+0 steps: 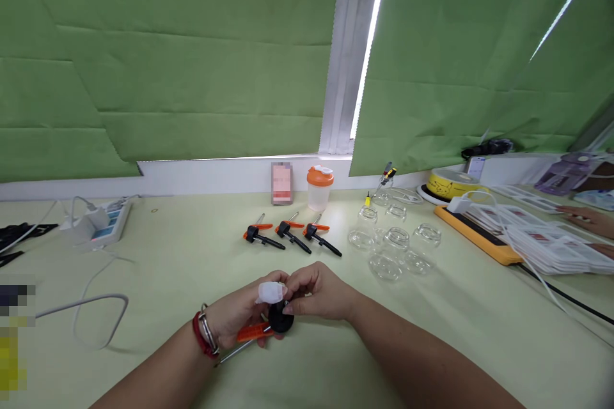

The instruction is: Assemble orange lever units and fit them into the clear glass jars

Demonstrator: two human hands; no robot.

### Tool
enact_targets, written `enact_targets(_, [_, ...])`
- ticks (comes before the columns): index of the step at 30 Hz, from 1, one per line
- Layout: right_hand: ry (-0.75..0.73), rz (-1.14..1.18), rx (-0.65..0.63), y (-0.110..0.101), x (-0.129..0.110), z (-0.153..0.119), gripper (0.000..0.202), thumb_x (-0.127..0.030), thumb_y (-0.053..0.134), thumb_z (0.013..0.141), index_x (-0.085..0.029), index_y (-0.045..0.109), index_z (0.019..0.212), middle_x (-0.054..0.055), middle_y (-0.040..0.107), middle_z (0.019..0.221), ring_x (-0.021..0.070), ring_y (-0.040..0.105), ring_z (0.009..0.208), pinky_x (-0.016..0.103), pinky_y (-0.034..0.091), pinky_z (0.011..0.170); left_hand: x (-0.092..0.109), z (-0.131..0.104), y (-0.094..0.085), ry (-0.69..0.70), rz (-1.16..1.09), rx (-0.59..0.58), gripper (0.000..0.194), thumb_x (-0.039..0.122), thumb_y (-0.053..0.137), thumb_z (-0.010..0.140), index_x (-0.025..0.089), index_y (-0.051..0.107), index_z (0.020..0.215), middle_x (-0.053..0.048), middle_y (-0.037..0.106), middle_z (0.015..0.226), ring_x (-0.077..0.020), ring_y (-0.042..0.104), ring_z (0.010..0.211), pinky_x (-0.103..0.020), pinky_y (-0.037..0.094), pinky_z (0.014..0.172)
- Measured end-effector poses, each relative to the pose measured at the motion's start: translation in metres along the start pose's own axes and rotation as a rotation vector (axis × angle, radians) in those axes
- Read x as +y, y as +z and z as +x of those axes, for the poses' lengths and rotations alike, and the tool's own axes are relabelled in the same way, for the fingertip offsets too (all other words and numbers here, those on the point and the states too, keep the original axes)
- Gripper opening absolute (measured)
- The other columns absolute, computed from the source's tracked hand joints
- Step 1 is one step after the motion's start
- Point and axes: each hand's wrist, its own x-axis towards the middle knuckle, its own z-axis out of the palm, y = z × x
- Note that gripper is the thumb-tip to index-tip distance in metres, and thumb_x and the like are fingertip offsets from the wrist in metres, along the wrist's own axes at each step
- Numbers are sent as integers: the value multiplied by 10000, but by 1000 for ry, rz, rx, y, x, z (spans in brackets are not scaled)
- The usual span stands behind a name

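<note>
Low in the middle of the view, my left hand (244,310) is closed around a black-and-orange tool with a thin metal rod (281,317). A white wrapping covers its thumb. The orange lever sticks out toward my left wrist, and the rod points down to the left. My right hand (319,294) pinches at the top of the tool's round black part; what lies between its fingertips is hidden. Beyond my hands, three similar black-and-orange tools (263,236) lie in a row on the table. To their right stand several clear waisted glass vessels (386,265).
An orange-lidded cup (319,188) and a phone (281,183) stand against the wall. Screwdrivers (386,176) rest in a glass. At right are an orange-and-black power strip (474,234), stacked white sheets (542,243) and another person's hand (588,220). A white power strip (112,220) lies left.
</note>
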Motion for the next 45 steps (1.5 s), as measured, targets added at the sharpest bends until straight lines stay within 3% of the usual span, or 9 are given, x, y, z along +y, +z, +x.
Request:
enact_targets(12, [-52, 40, -13, 0, -1, 0, 153, -215, 783, 616, -156, 729, 746, 25, 664, 764, 140, 608, 727, 278, 494, 713, 1, -1, 3, -5, -18, 17, 447, 486, 593, 665, 225, 481, 1011, -12, 574, 735, -172, 612, 603, -185, 398, 404])
enact_targets(23, [-24, 58, 12, 1, 5, 2, 222, -193, 804, 576, -139, 708, 769, 19, 662, 760, 127, 606, 699, 261, 494, 683, -2, 0, -1, 14, -26, -18, 303, 474, 552, 732, 224, 473, 883, -9, 556, 747, -185, 620, 640, -196, 408, 414])
enact_targets(37, [-46, 54, -11, 0, 2, 0, 186, -207, 784, 611, -149, 730, 779, 22, 664, 761, 132, 600, 720, 276, 492, 708, 4, -2, 5, 0, -11, 1, 368, 473, 586, 707, 235, 460, 959, -5, 571, 748, -158, 603, 599, -188, 404, 421])
enact_targets(45, [11, 55, 18, 2, 2, 0, 215, -237, 808, 576, -138, 713, 741, 14, 663, 718, 124, 597, 669, 268, 490, 672, 3, -2, 5, 4, 3, 5, 371, 450, 580, 720, 233, 469, 1000, -8, 578, 752, -155, 605, 601, -185, 400, 425])
